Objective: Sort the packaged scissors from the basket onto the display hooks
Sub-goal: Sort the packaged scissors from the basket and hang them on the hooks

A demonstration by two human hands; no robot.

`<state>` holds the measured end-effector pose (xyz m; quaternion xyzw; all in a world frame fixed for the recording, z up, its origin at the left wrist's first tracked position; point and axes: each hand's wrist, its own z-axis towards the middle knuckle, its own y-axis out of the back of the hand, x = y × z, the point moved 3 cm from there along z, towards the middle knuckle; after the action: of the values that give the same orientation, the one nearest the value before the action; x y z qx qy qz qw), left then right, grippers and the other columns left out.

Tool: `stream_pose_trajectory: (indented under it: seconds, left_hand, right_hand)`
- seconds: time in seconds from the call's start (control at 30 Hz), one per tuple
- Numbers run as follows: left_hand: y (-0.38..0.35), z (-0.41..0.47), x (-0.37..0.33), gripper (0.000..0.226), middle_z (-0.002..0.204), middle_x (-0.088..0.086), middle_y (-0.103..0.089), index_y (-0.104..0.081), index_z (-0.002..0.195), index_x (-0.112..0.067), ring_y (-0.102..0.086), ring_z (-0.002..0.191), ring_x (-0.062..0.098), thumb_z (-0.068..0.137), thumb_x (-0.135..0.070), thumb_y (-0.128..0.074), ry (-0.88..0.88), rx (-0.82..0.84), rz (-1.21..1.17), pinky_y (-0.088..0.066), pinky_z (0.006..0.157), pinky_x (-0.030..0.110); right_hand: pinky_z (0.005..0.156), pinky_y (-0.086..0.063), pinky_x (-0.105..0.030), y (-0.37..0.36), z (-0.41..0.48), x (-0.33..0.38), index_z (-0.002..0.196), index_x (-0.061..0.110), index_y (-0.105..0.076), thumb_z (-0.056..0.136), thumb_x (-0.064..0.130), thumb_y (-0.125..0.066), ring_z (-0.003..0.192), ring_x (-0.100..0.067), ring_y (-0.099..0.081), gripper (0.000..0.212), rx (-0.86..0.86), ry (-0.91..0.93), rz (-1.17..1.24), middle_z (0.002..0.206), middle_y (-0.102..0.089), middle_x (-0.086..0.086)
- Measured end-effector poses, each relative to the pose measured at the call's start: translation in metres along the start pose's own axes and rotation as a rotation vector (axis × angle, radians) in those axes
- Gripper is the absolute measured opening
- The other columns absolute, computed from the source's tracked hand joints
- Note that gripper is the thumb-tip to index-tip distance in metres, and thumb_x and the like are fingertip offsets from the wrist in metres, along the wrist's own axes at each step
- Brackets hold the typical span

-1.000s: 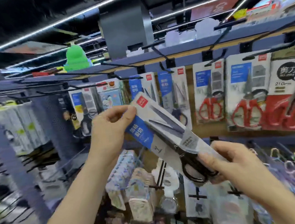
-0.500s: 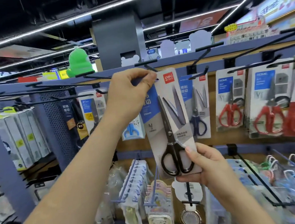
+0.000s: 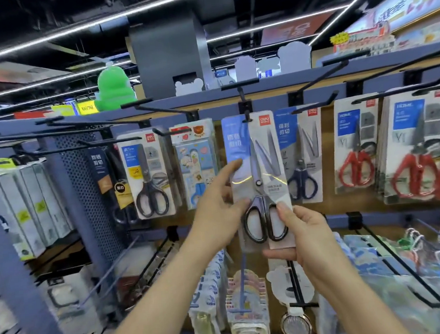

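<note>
In the head view, the person is hanging a pack of black-handled scissors [image 3: 260, 179], and it is dangling straight below the centre hook [image 3: 245, 109], its top hole seemingly over the prong. The right hand [image 3: 306, 236] is pinching the pack's bottom end well below the hook, thumb on the front and fingers curled behind. The left hand [image 3: 217, 217] is lying relaxed with straight fingers, its forefinger touching the pack's left edge and holding nothing. Just right of the hook a blue-handled pack [image 3: 302, 157] is hanging, and just left of it a cartoon-printed pack [image 3: 196, 166]. The basket is not showing. I'd judge the hanging step nearly done. The next move calls for sliding the pack back along the prong, letting go gently, then reaching down for another.
</note>
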<state>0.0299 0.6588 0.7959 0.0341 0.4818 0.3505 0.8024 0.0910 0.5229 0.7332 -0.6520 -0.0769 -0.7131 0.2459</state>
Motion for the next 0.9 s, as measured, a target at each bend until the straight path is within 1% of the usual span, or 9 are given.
stream_pose_trajectory:
  seconds: [0.1, 0.2, 0.37, 0.47, 0.6, 0.67, 0.73, 0.83, 0.9]
  left_hand:
    - [-0.002, 0.009, 0.022, 0.066, 0.115, -0.017, -0.064, -0.046, 0.14, -0.043, -0.06, 0.084, -0.011, 0.093, 0.0, -0.06, 0.052, -0.108, 0.015, -0.052, 0.079, 0.012]
    - [-0.006, 0.027, 0.034, 0.071, 0.137, -0.005, -0.059, -0.036, 0.146, -0.047, -0.053, 0.085, -0.023, 0.096, -0.002, -0.057, 0.051, -0.132, 0.24, -0.044, 0.068, 0.004]
    - [-0.015, 0.055, 0.053, 0.097, 0.103, 0.011, -0.066, -0.015, 0.152, -0.05, -0.066, 0.085, 0.025, 0.088, 0.012, -0.054, 0.078, -0.074, 0.461, -0.054, 0.056, 0.044]
    - [-0.019, 0.063, 0.063, 0.103, 0.092, 0.01, -0.058, -0.005, 0.153, -0.045, -0.056, 0.071, 0.024, 0.085, 0.012, -0.056, 0.059, -0.077, 0.602, -0.038, 0.05, 0.034]
    - [-0.023, 0.047, 0.046, 0.084, 0.138, 0.013, -0.043, -0.017, 0.155, -0.037, -0.051, 0.11, 0.031, 0.091, 0.005, -0.052, 0.016, -0.114, 0.576, -0.046, 0.08, 0.039]
    - [-0.025, 0.03, 0.037, 0.07, 0.146, 0.01, -0.038, -0.028, 0.153, -0.03, -0.043, 0.125, 0.029, 0.093, 0.0, -0.051, -0.027, -0.151, 0.541, -0.04, 0.092, 0.037]
    - [-0.034, 0.007, 0.027, 0.054, 0.136, 0.008, -0.05, -0.047, 0.143, -0.023, -0.05, 0.117, 0.025, 0.094, 0.001, -0.05, -0.135, -0.194, 0.474, -0.041, 0.09, 0.034]
    - [-0.066, -0.038, 0.013, 0.03, 0.104, -0.004, -0.065, -0.068, 0.116, -0.015, -0.057, 0.09, 0.006, 0.094, 0.001, -0.054, -0.298, -0.155, 0.302, -0.042, 0.079, 0.009]
    - [-0.1, -0.069, 0.007, 0.023, 0.092, -0.014, -0.067, -0.071, 0.106, -0.02, -0.061, 0.079, 0.003, 0.094, -0.006, -0.056, -0.298, -0.031, 0.157, -0.047, 0.075, 0.012]
  right_hand:
    - [0.075, -0.062, -0.049, 0.001, 0.011, -0.009, 0.111, 0.0, -0.063, 0.101, 0.037, -0.052, 0.09, -0.033, -0.069, 0.04, -0.065, 0.022, -0.274, 0.104, -0.068, -0.022]
    - [0.087, -0.058, -0.043, 0.01, 0.004, -0.008, 0.126, 0.024, -0.059, 0.099, 0.029, -0.055, 0.094, -0.009, -0.064, 0.027, -0.14, 0.072, -0.524, 0.112, -0.065, 0.006]
    - [0.082, -0.058, -0.039, 0.028, -0.023, -0.009, 0.091, 0.034, -0.071, 0.097, 0.016, -0.059, 0.087, -0.005, -0.068, 0.022, -0.138, 0.106, -0.556, 0.087, -0.072, 0.018]
    - [0.076, -0.059, -0.039, 0.048, -0.046, -0.01, 0.083, 0.032, -0.073, 0.095, 0.012, -0.061, 0.077, -0.008, -0.071, 0.026, -0.161, 0.102, -0.557, 0.083, -0.074, 0.016]
    - [0.068, -0.059, -0.032, 0.095, -0.083, -0.012, 0.086, 0.029, -0.075, 0.096, 0.008, -0.059, 0.073, -0.013, -0.072, 0.028, -0.249, 0.07, -0.516, 0.082, -0.076, 0.005]
    - [0.064, -0.058, -0.026, 0.119, -0.105, -0.012, 0.084, 0.027, -0.077, 0.096, 0.004, -0.058, 0.071, -0.017, -0.072, 0.032, -0.288, 0.066, -0.505, 0.082, -0.077, -0.001]
    - [0.062, -0.057, -0.023, 0.143, -0.127, -0.011, 0.084, 0.03, -0.077, 0.094, 0.0, -0.058, 0.068, -0.018, -0.072, 0.037, -0.323, 0.061, -0.527, 0.081, -0.076, -0.005]
    - [0.067, -0.059, -0.025, 0.18, -0.163, -0.007, 0.082, 0.029, -0.078, 0.092, -0.001, -0.062, 0.069, -0.012, -0.072, 0.036, -0.383, 0.052, -0.661, 0.076, -0.076, 0.001]
    - [0.071, -0.057, -0.035, 0.208, -0.188, -0.01, 0.088, 0.038, -0.074, 0.091, 0.007, -0.065, 0.07, -0.012, -0.071, 0.033, -0.394, 0.019, -0.787, 0.075, -0.075, 0.005]
